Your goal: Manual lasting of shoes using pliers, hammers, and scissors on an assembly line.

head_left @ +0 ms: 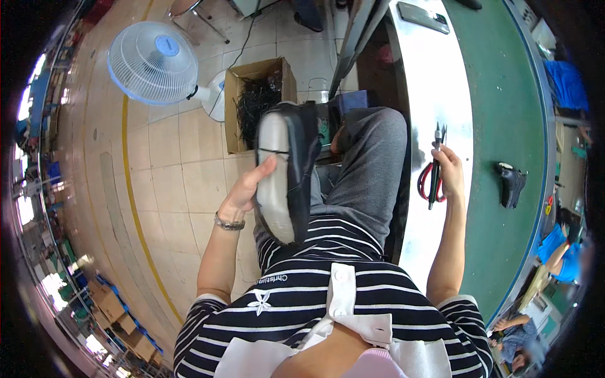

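My left hand [247, 184] grips a black shoe [302, 170] above my lap, its pale sole [275, 189] turned to the left. The thumb presses on the sole, and a dark line crosses it near the thumb. The fingers behind the shoe are hidden. Over the shiny metal tabletop [435, 82], my right hand [450, 167] is closed on a slim black craft knife [436, 151] with a silver collar, its tip pointing away from me. Right beside the knife lies a pair of scissors [423, 183] with red handle loops, partly covered by the knife and my fingers.
A phone [423, 17] lies at the metal top's far end. Beyond it runs a green belt [491, 107] bearing another black shoe [511, 184]. A cardboard box [232, 120] of black scraps and a standing fan [153, 63] are at left. People [520, 343] sit at far right.
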The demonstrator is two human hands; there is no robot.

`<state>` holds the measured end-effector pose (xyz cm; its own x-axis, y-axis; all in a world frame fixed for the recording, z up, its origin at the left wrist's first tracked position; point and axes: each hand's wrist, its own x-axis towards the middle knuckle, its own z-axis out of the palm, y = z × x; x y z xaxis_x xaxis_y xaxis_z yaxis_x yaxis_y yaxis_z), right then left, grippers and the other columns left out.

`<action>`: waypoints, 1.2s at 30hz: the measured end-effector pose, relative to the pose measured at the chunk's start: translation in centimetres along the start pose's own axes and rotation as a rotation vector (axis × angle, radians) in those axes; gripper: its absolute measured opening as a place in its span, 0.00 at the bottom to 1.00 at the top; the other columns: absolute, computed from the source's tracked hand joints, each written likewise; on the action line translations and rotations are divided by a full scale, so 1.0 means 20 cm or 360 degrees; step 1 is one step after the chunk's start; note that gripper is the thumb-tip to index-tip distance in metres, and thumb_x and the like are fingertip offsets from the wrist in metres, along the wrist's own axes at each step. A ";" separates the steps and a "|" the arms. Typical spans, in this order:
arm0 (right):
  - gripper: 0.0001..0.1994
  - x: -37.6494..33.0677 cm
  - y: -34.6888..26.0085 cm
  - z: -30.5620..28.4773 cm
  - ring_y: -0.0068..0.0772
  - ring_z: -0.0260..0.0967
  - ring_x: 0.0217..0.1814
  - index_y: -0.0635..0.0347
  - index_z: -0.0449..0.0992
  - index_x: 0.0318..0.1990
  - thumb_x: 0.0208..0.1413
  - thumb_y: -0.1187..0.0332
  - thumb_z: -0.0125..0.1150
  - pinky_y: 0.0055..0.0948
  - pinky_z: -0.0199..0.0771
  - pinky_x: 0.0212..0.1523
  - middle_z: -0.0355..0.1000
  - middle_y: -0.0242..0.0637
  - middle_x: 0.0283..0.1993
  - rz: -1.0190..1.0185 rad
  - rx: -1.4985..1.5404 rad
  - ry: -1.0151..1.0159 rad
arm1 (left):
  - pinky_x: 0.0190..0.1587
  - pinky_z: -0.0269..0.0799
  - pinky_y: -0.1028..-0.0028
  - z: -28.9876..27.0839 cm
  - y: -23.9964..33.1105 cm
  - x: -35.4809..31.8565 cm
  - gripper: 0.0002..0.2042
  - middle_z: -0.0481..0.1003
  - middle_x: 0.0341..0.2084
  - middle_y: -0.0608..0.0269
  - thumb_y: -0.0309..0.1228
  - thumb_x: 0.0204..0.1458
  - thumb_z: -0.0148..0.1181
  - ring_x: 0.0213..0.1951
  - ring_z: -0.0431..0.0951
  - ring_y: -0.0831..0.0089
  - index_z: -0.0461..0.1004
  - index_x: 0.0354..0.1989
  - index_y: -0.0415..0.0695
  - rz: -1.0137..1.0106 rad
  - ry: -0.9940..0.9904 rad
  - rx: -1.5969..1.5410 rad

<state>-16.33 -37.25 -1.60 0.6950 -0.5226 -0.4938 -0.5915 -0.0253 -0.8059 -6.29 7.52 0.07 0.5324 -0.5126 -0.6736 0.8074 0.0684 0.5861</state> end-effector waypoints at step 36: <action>0.34 -0.37 -0.89 0.78 0.26 0.72 0.34 0.57 0.34 0.73 0.66 0.74 0.45 0.29 0.75 0.34 0.70 0.38 0.36 0.0067 -0.0510 -0.1196 | 0.55 0.67 0.65 0.41 0.20 0.44 0.18 0.73 0.50 0.43 0.32 0.60 0.50 0.53 0.74 0.51 0.69 0.55 0.36 0.1015 0.0360 0.0629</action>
<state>-4.72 -19.67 11.32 0.6907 0.1795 -0.7005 -0.6322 -0.3203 -0.7055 -0.48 -3.82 0.08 0.9361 -0.2871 -0.2034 0.2003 -0.0404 0.9789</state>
